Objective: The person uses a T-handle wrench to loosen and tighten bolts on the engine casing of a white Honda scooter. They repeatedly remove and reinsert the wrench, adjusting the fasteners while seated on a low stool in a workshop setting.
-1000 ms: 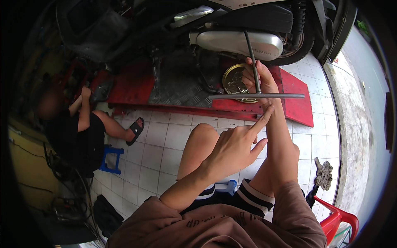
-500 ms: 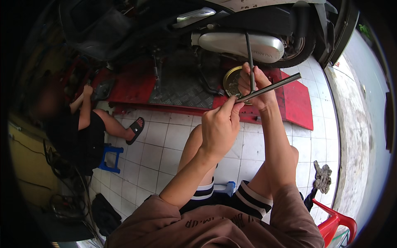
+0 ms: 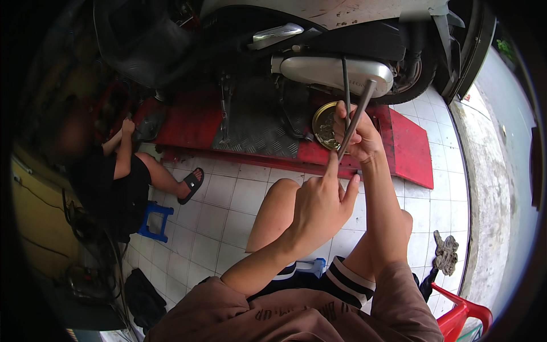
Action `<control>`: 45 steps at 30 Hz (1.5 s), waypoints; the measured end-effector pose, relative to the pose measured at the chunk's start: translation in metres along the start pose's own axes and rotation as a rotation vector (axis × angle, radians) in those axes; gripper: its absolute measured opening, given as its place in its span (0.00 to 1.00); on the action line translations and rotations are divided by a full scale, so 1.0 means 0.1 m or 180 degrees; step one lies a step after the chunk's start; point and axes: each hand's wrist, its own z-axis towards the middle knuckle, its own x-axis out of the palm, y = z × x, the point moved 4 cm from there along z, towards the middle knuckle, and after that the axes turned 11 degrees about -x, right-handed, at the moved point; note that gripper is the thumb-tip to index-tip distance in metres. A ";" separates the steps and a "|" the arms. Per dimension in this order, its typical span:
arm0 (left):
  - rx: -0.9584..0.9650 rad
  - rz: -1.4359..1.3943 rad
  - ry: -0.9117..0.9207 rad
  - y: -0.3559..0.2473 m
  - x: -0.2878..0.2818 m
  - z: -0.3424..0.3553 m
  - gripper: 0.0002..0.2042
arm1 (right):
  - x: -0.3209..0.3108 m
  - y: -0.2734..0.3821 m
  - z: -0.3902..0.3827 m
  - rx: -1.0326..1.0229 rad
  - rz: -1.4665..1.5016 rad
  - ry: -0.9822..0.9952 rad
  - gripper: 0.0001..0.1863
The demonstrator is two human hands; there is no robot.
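My right hand [image 3: 363,139] is closed around a T-shaped metal wrench [image 3: 357,118], made of a thin dark rod and a thicker grey bar crossing at the fingers. The thin rod points up across the scooter's silver side cover [image 3: 336,74]. My left hand [image 3: 323,208] is just below, its index finger stretched to the bar's lower end and its thumb apart. Whether that fingertip presses on the bar I cannot tell. Behind the right hand, a round gold-rimmed tin tray [image 3: 322,117] with small contents lies on the red lift platform [image 3: 407,142].
A scooter [image 3: 228,51] stands on the platform. At the left, another person [image 3: 108,188] sits near a blue stool [image 3: 155,221], one sandalled foot [image 3: 191,185] on the white tiles. A red chair [image 3: 464,310] and a crumpled grey rag [image 3: 445,253] are at the lower right.
The thick bar has swung from slanting rightward to nearly upright. My left hand has moved down and its pinch on the bar's end has loosened, thumb and index now apart.
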 end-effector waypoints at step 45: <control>0.0395 -0.0720 0.0064 0.00 0.10 0.00 0.37 | -0.11 -0.03 0.04 -0.0152 0.0038 -0.0380 0.13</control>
